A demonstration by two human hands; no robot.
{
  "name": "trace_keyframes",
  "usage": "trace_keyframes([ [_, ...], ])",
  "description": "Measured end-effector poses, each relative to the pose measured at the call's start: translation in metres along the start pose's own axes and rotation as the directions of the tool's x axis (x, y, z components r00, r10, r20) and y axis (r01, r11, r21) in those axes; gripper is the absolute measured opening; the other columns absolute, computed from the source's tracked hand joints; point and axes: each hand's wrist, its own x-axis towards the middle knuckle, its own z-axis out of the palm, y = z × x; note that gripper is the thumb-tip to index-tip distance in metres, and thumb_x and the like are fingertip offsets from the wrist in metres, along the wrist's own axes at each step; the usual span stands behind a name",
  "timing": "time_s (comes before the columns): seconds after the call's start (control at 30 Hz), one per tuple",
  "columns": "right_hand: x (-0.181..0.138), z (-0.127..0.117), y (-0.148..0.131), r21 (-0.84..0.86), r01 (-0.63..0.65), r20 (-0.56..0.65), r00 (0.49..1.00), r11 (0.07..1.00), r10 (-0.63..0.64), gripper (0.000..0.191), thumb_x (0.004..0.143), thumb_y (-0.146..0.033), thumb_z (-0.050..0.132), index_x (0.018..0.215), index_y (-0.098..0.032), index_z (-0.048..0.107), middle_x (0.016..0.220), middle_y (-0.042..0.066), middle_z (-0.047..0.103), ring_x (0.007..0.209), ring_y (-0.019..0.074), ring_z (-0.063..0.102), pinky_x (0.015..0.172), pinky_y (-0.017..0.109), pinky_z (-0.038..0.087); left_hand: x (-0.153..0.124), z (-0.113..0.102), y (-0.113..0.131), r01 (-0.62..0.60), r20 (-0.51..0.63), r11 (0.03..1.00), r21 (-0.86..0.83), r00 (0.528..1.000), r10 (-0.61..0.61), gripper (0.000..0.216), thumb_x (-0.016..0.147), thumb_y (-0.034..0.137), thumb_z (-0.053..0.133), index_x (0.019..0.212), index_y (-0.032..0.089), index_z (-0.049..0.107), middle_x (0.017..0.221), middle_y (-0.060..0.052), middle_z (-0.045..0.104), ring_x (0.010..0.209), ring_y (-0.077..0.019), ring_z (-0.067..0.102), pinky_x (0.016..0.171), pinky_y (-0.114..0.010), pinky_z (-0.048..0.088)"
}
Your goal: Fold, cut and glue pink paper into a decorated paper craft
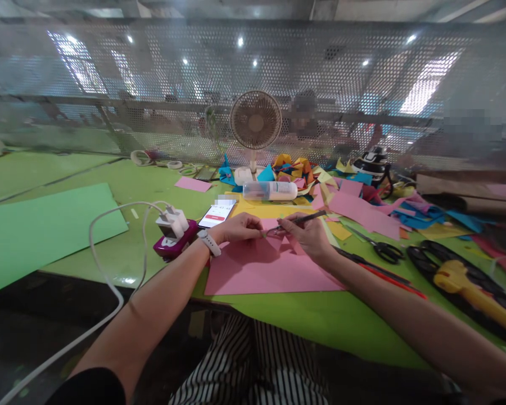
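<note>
Just above a pink paper sheet (274, 275), my left hand (240, 228) has its thumb and fingertips pinched together. What sits in that pinch is too small to make out. My right hand (310, 236) grips a slim dark pen-like tool (312, 216), its thin end pointing left toward my left fingertips. Small folded pink paper pieces (293, 246) stand between and under the hands. Behind them lies yellow paper (257, 210). Left of my left wrist, a lit phone (217, 215) rests near a purple power socket (172, 242) with white chargers plugged in.
Right of my forearm are black scissors (385, 251), a red-and-black tool (388, 275) and a yellow glue gun (459, 281) on a black holder. A bottle (270, 190), paper scraps (349, 208) and a fan (256, 120) stand behind. A white cable (105, 270) loops left beside green paper (54, 225).
</note>
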Motion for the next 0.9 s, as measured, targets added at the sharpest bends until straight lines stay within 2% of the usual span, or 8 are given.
trace_keyframes([
  [0.27,0.0008,-0.0028,0.0039,-0.165,0.047,-0.034,0.998,0.985,-0.053,0.033,0.069,-0.048,0.067,0.078,-0.017,0.064,0.071,0.006,0.071,0.068,0.0234,0.068,0.061,0.031,0.055,-0.0002,-0.0004,0.0002,0.004,0.001,1.0,0.023,1.0,-0.004,0.028,0.073,0.04,0.065,0.075,0.012,0.061,0.056,-0.001,0.061,0.049,-0.0104,0.053,0.049,-0.02,0.042],
  [0.9,-0.0015,-0.0007,0.0006,-0.128,0.057,-0.054,0.996,0.99,-0.065,0.029,0.069,-0.044,0.069,0.075,-0.016,0.065,0.068,0.006,0.07,0.067,0.0224,0.068,0.061,0.031,0.055,-0.0004,-0.0004,-0.0017,0.014,-0.014,0.999,0.036,1.0,-0.013,0.03,0.073,0.042,0.064,0.077,0.013,0.061,0.056,0.0,0.06,0.049,-0.0097,0.052,0.048,-0.02,0.04],
])
